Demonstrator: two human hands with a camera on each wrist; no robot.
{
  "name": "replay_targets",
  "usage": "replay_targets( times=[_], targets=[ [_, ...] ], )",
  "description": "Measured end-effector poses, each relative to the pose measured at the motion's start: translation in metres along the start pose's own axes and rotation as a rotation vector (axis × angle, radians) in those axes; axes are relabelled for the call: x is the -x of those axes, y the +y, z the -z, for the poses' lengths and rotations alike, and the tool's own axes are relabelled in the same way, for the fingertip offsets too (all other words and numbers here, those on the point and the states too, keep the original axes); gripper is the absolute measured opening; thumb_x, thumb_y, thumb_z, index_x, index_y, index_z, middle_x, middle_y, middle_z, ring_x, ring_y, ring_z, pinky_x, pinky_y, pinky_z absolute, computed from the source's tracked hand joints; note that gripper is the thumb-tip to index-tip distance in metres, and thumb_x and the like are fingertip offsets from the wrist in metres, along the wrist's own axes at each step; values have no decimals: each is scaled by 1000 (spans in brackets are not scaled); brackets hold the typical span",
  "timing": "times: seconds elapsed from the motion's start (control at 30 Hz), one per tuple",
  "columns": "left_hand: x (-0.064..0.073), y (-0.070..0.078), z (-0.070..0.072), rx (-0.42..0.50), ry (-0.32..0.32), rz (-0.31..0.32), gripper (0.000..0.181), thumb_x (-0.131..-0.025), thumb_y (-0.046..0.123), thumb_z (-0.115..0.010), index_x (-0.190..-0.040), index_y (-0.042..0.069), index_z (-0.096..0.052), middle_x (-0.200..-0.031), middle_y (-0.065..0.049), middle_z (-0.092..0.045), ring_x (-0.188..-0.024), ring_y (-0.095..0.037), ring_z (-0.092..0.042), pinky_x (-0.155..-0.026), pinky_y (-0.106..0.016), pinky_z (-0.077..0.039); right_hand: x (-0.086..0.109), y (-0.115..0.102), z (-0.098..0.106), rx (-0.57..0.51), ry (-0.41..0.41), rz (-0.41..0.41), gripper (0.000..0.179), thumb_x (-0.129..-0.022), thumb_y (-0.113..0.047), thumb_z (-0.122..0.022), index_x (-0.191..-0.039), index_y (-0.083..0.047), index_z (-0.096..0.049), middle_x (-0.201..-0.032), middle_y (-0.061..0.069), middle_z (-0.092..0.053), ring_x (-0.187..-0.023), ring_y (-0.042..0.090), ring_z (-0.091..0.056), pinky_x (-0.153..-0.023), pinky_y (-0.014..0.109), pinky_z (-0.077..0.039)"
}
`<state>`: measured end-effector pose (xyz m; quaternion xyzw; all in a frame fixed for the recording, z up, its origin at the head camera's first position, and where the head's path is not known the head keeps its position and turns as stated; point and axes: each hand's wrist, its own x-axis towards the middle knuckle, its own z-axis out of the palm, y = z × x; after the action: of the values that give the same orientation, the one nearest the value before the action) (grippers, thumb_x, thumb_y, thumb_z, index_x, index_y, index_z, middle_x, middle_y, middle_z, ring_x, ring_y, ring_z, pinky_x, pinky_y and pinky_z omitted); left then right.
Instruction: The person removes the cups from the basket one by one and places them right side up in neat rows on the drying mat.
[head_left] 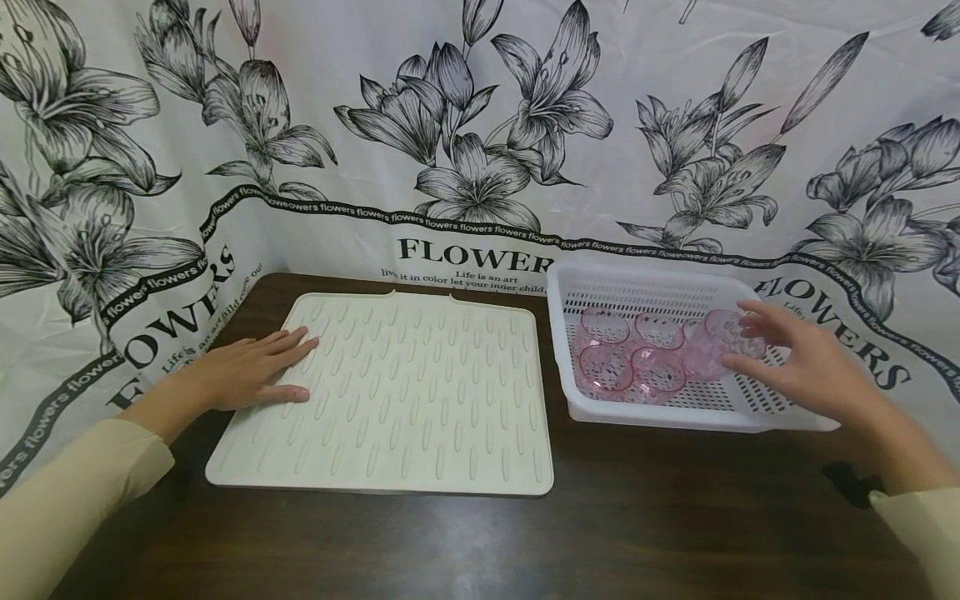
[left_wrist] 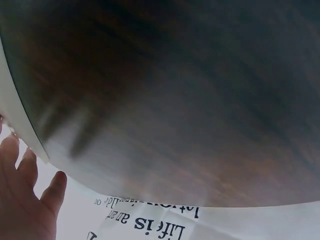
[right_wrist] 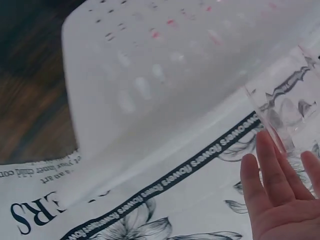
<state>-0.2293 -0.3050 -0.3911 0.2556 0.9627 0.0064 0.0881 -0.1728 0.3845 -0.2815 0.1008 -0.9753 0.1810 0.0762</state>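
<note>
My left hand [head_left: 251,372] rests with fingers spread on the left edge of a cream ribbed drying mat [head_left: 420,400]. The left wrist view catches the fingers [left_wrist: 29,170] by the pale edge of the mat. At the right, my right hand [head_left: 810,362] holds a clear pink cup [head_left: 723,337] between thumb and fingers, at the right end of a white perforated basket [head_left: 757,423]. Part of that cup [right_wrist: 272,125] shows at the fingertips in the right wrist view. Several more pink cups [head_left: 606,368] stand in the basket, rims up.
A dark wooden table [head_left: 450,542] lies under the mat and basket. Behind and at both sides hangs a white cloth [head_left: 360,183] printed with black flowers and lettering. A small black object [head_left: 851,483] lies by the right wrist.
</note>
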Motion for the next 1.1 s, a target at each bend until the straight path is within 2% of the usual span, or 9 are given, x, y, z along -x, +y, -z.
replay_targets(
  times=[0.4, 0.63, 0.8, 1.1],
  targets=[
    [5, -3, -6, -37, 14, 23, 100, -84, 77, -53, -156, 11, -31, -159, -22, -29, -142, -49, -30, -105, -71, -26, -5, -38, 7, -15, 55, 51, 87, -85, -36, -80, -156, -18, -34, -133, 27, -58, -120, 50, -53, -92, 74, -32],
    [3, -3, -6, -45, 10, 22, 100, -85, 77, -52, -157, 12, -29, -160, -22, -28, -143, -48, -28, -105, -72, -25, -7, -60, 6, -54, 102, 94, 84, -83, -29, -83, -153, -18, -39, -133, 23, -60, -118, 47, -57, -92, 71, -37],
    [1, -4, -5, -59, 10, 23, 101, -85, 78, -52, -157, 12, -28, -160, -22, -28, -143, -49, -29, -104, -72, -28, -11, -82, 5, -103, 105, 135, 83, -82, -27, -84, -153, -21, -40, -133, 20, -60, -120, 45, -57, -93, 71, -38],
    [1, -3, -7, -53, -1, 34, 101, -85, 79, -50, -157, 12, -28, -160, -23, -27, -143, -48, -28, -102, -72, -29, -21, -119, -4, -151, 78, 288, 82, -81, -22, -85, -151, -23, -43, -132, 14, -63, -119, 38, -60, -96, 65, -43]
  ],
)
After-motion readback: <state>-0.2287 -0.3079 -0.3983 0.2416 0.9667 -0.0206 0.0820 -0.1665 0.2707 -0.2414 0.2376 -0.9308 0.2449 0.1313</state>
